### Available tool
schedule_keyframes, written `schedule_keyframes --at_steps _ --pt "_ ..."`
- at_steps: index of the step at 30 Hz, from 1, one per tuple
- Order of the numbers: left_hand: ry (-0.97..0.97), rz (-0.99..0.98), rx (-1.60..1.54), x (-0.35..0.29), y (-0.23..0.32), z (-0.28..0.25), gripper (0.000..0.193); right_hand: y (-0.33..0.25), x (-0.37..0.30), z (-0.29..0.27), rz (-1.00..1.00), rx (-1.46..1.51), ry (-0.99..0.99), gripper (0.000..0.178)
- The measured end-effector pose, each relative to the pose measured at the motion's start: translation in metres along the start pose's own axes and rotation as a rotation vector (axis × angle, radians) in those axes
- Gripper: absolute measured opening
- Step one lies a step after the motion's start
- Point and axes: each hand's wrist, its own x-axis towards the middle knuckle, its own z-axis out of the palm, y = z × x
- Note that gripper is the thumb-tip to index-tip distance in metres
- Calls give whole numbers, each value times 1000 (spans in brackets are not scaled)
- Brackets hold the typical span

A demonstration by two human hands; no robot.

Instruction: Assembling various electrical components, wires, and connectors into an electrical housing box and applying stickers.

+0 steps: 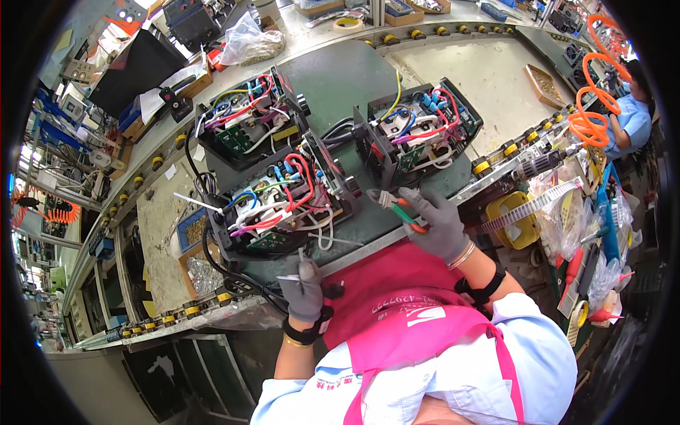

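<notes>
My right hand (440,228), in a grey glove, is closed around diagonal cutters (401,211) with green and orange handles, their jaws pointing left. Below the nearest open electronic unit (287,195), my grey-gloved left hand (306,292) pinches thin white strips that look like cable ties (289,278). Red, blue and white wires fill that unit. A white cable tie (198,202) sticks out from the black cable at its left side. Two similar units, one behind (248,117) and one to the right (418,127), stand on the same dark green board (340,74).
The curved line has rollers (191,310) along its edges. At left are a blue parts bin (191,230) and a bag of small parts (204,275). A yellow bin (513,221), a power screwdriver (538,164) and an orange coiled hose (589,127) are at right, near another person (630,120).
</notes>
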Motion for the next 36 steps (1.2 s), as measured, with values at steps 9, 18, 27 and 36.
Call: schedule_keyframes --at_steps 9,18,27,36 --pt "-143 535 928 8 0 38 38 -13 -6 33 -179 -310 -201 67" --pt "135 515 694 8 7 6 20 -39 4 49 -239 -308 -141 66" --pt "248 230 389 -1 -3 -4 21 -55 11 56 -215 -338 -180 60" --pt "192 255 478 -6 -13 -8 21 -57 11 60 -199 -340 -134 49"
